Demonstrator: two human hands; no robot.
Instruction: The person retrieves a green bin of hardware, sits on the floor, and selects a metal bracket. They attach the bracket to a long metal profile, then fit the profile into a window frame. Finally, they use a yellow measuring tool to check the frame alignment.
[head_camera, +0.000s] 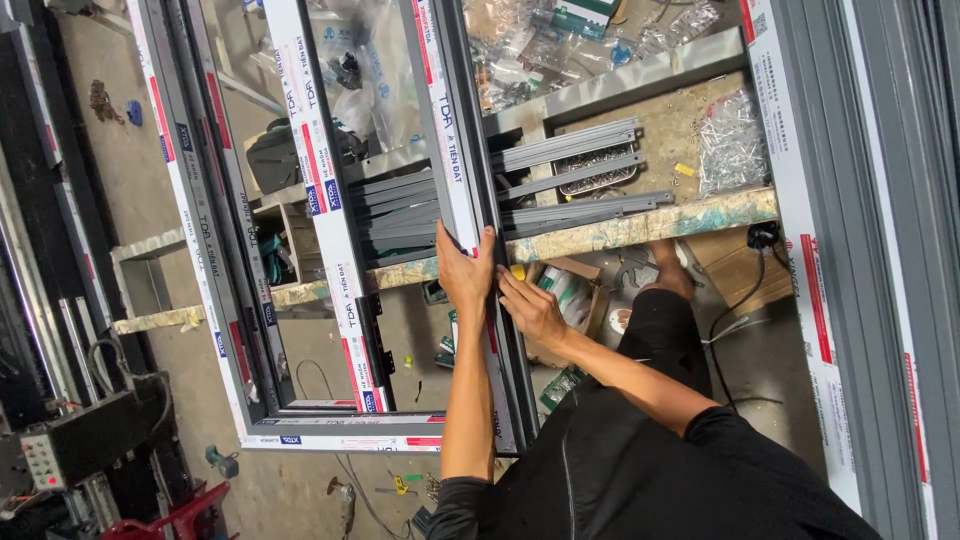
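Head view: grey aluminium window-frame upright with white protective film strip (470, 200) stands across worn wooden workbench (640, 225). Left hand (465, 270) flat on upright at bench-edge level, fingers together, thumb wrapped round edge. Right hand (532, 308) just below bench edge, fingers curled, pressing on dark inner channel; small yellow object (517, 271) touches fingertips, grasp unclear. Judgement: profile rigid, moderately light, long and unwieldy; film slippery, corners sharp; hold flanks. Loose grey bars (570, 150) lie on bench, behind upright.
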